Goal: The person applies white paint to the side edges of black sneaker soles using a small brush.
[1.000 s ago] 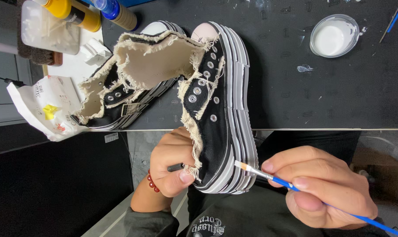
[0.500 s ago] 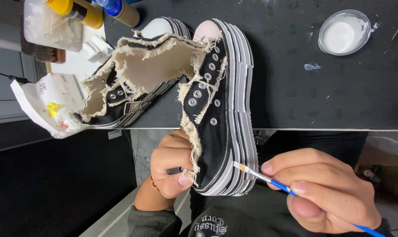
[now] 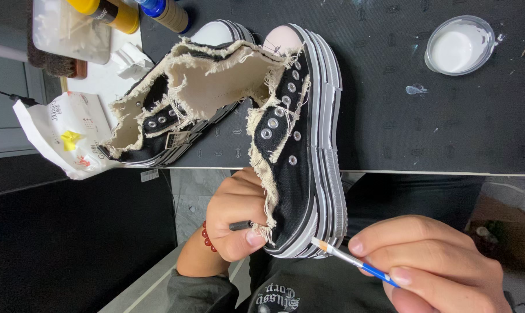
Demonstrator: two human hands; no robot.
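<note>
The person's left hand point(image 3: 236, 214) is wrapped around the heel end of a black platform sneaker point(image 3: 300, 150), its fingers point(image 3: 253, 237) curled in and pressed against the frayed canvas edge, the thumb pinned on the fabric just beside the striped sole. A red bead bracelet point(image 3: 207, 236) sits at that wrist. The shoe lies on its side, toe resting on the dark table point(image 3: 447, 127) and heel hanging past the near edge, so it is partly propped and partly held.

The right hand point(image 3: 430, 266) holds a thin blue-handled paintbrush point(image 3: 355, 262), fingers closed together in a pencil-style pinch around the shaft. The pale bristle tip touches the white-and-black layered sole at the heel, right beside the left thumb's side of the shoe.

A second sneaker point(image 3: 175, 110) of the same kind lies on the table just to the left of the held one, its raw cream lining folded open and touching it near the top. A round dish of white paint point(image 3: 459, 45) stands well apart at the far right. A yellow bottle point(image 3: 106, 11), a blue-capped bottle point(image 3: 165, 11) and a crumpled white packet point(image 3: 65, 136) lie at the left edge.
</note>
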